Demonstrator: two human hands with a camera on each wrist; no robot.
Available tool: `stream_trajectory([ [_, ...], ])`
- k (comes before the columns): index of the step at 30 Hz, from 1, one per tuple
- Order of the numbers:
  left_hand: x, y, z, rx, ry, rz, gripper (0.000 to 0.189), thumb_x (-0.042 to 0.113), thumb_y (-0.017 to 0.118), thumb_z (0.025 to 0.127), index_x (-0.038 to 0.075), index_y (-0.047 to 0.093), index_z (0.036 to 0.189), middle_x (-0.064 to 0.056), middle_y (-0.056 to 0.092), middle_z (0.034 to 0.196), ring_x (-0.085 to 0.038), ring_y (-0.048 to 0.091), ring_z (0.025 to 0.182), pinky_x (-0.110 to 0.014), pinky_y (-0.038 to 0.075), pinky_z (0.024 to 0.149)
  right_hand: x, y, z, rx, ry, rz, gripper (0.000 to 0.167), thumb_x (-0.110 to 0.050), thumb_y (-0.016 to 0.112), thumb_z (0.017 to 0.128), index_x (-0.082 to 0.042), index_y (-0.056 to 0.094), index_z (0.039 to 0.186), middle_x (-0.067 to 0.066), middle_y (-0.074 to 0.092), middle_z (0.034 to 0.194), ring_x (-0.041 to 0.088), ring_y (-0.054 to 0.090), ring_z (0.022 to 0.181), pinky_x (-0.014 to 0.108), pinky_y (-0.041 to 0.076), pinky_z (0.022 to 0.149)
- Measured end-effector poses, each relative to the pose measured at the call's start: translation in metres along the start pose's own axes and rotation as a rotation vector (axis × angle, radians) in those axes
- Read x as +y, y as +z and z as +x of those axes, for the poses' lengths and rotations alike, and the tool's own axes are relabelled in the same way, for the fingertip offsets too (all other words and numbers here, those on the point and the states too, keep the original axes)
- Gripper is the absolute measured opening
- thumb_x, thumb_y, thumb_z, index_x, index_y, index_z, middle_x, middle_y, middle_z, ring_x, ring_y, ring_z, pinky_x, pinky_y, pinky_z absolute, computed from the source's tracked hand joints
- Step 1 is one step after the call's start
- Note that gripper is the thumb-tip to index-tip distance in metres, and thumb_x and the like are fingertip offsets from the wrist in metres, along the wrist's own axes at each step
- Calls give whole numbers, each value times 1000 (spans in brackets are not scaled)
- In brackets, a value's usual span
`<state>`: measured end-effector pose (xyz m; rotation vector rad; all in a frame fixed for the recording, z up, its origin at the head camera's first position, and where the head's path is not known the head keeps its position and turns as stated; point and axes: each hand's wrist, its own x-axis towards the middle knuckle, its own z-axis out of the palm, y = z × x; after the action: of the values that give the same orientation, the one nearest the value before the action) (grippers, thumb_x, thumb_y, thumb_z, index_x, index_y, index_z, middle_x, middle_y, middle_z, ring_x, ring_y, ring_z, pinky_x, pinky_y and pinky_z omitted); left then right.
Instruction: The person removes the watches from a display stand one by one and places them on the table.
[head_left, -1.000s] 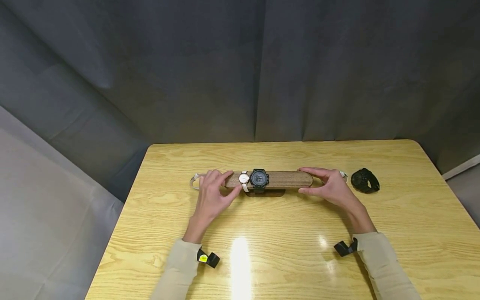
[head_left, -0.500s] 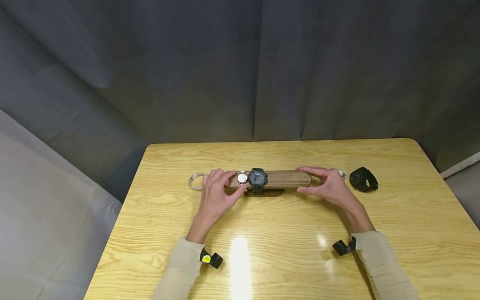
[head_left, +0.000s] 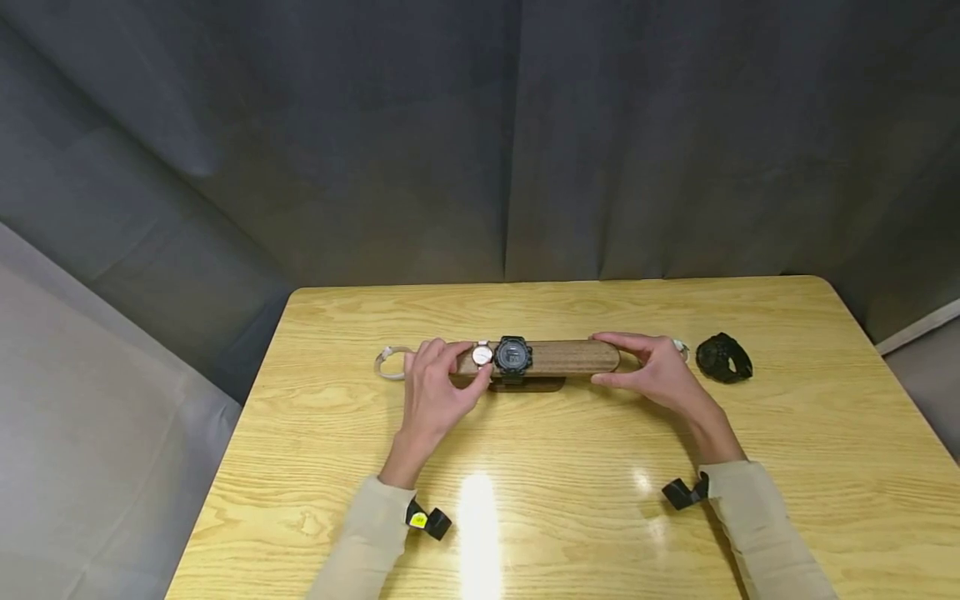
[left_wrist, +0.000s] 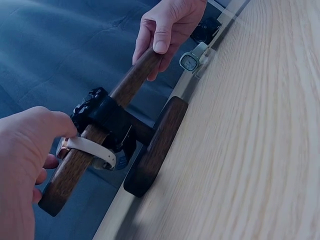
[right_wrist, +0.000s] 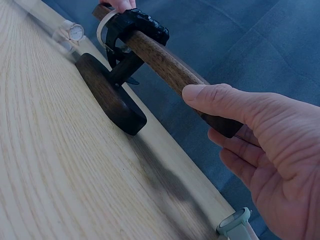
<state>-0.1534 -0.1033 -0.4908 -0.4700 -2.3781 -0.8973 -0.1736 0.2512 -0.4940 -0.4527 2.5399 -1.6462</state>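
Note:
A dark wooden T-shaped watch stand stands on the table, its bar running left to right. Around the bar sit a white-strapped watch and, just right of it, a chunky black watch. My left hand pinches the white-strapped watch, index finger at the far side and thumb at the near side. At the bar's right end, my right hand grips the wood between thumb and fingers, clearly seen in the right wrist view. The stand's foot rests on the tabletop.
Another black watch lies on the wooden table to the right. A pale green watch is partly hidden behind my right hand in the head view. Left of my left hand lies another light-strapped watch. A dark curtain hangs behind.
My left hand has moved slightly right along the bar, its fingertips now closer over the white-strapped watch. The right hand keeps its grip on the bar's end.

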Motion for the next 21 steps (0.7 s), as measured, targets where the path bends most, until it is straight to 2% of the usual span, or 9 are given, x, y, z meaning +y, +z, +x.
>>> stream_trajectory([
  [4,4,3,1,6,-21,5,33,30,86,82,9,80,106,1,50,69,-16,45,70,-35,30,73,0,0,0,-1,2,-5,57,-19,92,81,-19,72,135,4,70,137,22,54,139,23,49,106],
  [13,9,7,0,48,-66,17,29,27,84,79,8,81,101,-4,55,65,-16,46,66,-36,32,72,0,-1,0,3,-3,-8,57,-19,92,81,-19,72,134,3,70,136,22,55,139,20,48,105],
  [19,9,7,1,60,-78,11,28,25,83,78,8,81,100,-6,57,65,-16,46,65,-35,33,72,-1,-1,0,5,1,-20,57,-19,92,81,-18,72,135,4,70,136,23,55,139,41,51,109],
  [21,8,8,1,64,-81,9,29,26,84,77,7,81,100,-6,58,65,-16,47,65,-35,33,72,-1,-1,0,6,1,-21,57,-19,92,82,-18,72,135,4,70,136,23,55,139,43,50,109],
])
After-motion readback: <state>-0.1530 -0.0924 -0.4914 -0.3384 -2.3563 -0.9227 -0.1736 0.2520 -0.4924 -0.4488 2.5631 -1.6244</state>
